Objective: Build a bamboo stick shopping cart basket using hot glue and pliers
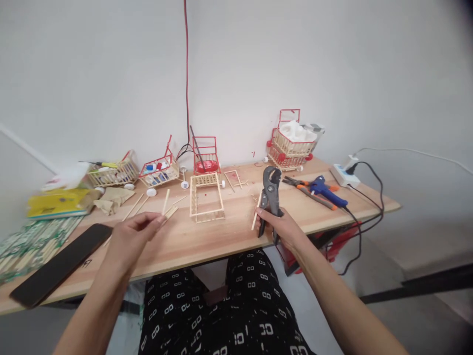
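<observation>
My left hand point(138, 229) is over the left part of the table, thumb and fingertips pinched on a short wooden stick point(166, 201) that points up. Several short sticks point(171, 212) are right at its fingertips; whether they are held or lie on the table I cannot tell. My right hand point(283, 226) is wrapped round the handles of a black pipe cutter point(271, 190), its jaw upward. Beside the cutter, a slim wooden stick point(254, 219) slants along my right fingers. Between my hands sits a rectangular frame of wooden sticks point(207, 215).
Small stick-built carts point(158, 172) line the wall, one stacked pair point(291, 145) at right. Pliers point(318, 196), a blue glue gun point(327, 192) and a power strip point(345, 175) lie right. A black slab point(61, 264) and packaged sticks point(37, 241) lie left.
</observation>
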Motion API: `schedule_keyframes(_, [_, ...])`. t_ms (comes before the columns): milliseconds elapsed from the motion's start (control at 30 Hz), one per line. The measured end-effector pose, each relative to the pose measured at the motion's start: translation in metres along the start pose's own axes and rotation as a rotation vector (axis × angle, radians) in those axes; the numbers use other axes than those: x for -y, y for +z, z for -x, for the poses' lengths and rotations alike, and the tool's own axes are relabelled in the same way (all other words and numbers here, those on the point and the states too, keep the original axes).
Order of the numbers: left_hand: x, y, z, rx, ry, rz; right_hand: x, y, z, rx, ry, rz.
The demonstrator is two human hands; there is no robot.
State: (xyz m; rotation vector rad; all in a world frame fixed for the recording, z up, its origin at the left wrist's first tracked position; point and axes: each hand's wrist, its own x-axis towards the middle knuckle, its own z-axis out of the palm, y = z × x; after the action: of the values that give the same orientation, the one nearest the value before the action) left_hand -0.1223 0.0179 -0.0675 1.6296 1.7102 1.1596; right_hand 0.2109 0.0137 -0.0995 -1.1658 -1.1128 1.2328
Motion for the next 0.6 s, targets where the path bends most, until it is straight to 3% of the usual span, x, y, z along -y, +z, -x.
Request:
schedule_keyframes(133, [-0.043,0.055,0.040,0.377,-0.074,0.369,0.019,0.009,0.016,0.036,-0.083,0.157])
schedule_keyframes(300, [-0.074,0.113,0.048,0.586,-0.062,0.557,0.032,0.009,0.026,0.044,-0.114,0.291])
schedule_keyframes(400, [-0.077,0.127,0.042,0.653,-0.081,0.578,0.030,0.004,0.026,0.021,-0.126,0.408])
schedule_keyframes(600, [-0.075,0.135,0.039,0.718,-0.209,0.610,0.021,0.001,0.022,0.006,-0.145,0.454])
